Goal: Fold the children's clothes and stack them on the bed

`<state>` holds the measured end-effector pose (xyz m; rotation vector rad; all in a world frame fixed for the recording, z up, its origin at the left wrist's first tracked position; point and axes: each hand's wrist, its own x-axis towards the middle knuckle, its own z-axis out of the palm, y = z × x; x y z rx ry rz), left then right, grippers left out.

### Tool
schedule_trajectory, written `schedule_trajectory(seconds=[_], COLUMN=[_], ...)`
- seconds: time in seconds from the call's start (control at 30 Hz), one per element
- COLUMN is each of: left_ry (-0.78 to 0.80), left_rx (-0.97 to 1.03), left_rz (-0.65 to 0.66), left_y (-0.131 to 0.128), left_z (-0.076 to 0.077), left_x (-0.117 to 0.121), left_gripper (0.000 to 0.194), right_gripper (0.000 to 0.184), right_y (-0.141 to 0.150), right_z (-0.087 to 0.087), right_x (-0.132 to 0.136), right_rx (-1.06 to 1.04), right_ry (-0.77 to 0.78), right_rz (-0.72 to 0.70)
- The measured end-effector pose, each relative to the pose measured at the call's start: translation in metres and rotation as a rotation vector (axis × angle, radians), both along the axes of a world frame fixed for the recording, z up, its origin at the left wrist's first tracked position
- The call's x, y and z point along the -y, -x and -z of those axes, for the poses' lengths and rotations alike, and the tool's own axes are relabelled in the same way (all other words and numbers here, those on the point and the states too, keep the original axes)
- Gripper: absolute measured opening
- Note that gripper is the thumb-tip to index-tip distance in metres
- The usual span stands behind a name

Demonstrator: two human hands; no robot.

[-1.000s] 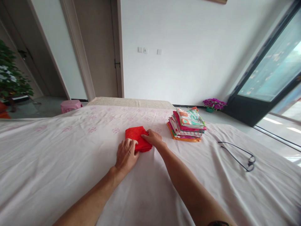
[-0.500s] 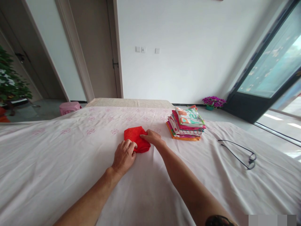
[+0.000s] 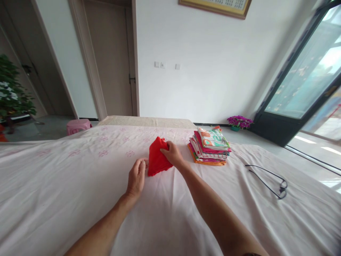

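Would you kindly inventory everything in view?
folded cloth: one, red, centre
cloth stack: one, multicoloured, right of it
eyeglasses: one pair, dark, far right
flowered sheet: one, white and pink, beneath these
cover: one, beige, beyond it
plastic stool: one, pink, left
leafy plant: one, green, far left
potted flowers: one pot, purple, right background
wall plates: three, white, back wall
framed picture: one, gold, above
doors: two, taupe, left
glass door: one, black, right
left hand: one, bare, beside folded cloth
right hand: one, bare, gripping folded cloth

The folded red cloth [image 3: 158, 160] hides most fingers of the right hand [image 3: 173, 154]; the gold-framed panel [image 3: 217, 4] (lettering too small for me) is cut off above.
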<state>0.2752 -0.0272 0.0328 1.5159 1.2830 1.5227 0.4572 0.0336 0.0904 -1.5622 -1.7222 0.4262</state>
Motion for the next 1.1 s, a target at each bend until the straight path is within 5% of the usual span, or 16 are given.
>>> schedule_trajectory(seconds=[0.13,0.23,0.33,0.47,0.6,0.73,0.87,1.1], left_ry=[0.155,0.253,0.222,-0.010,-0.417,-0.461,-0.456,-0.464], left_rx=[0.406,0.447,0.296,0.041,-0.591,-0.949,-1.058,-1.026], left_rz=[0.021,-0.059,-0.197,-0.176,0.060,0.228,0.209,0.246], left_y=[0.008,0.021,0.035,0.040,0.032,0.026,0.022,0.005], left_z=[-0.003,0.001,0.009,0.010,0.009,0.017,0.016,0.010], left_x=[-0.013,-0.026,-0.033,-0.027,-0.017,-0.011,-0.004,0.002], left_gripper=[0.051,0.053,0.046,0.030,0.036,0.049,0.042,0.050], right_gripper=[0.015,0.020,0.022,0.032,0.046,0.044,0.046,0.048], right_y=[0.003,0.014,0.020,0.010,-0.010,-0.031,-0.043,-0.015], right_z=[-0.042,-0.028,0.013,0.046,0.046,0.053,0.052,0.016], right_x=[0.014,0.033,0.055,0.075,0.075,0.074,0.085,0.067], right_rx=[0.437,0.721,0.871,0.782,0.705,0.699,0.659,0.587], right_ry=[-0.250,-0.321,-0.274,-0.256,-0.316,-0.259,-0.224,-0.216], right_rz=[-0.133,-0.259,-0.440,-0.397,-0.325,-0.371,-0.381,-0.205])
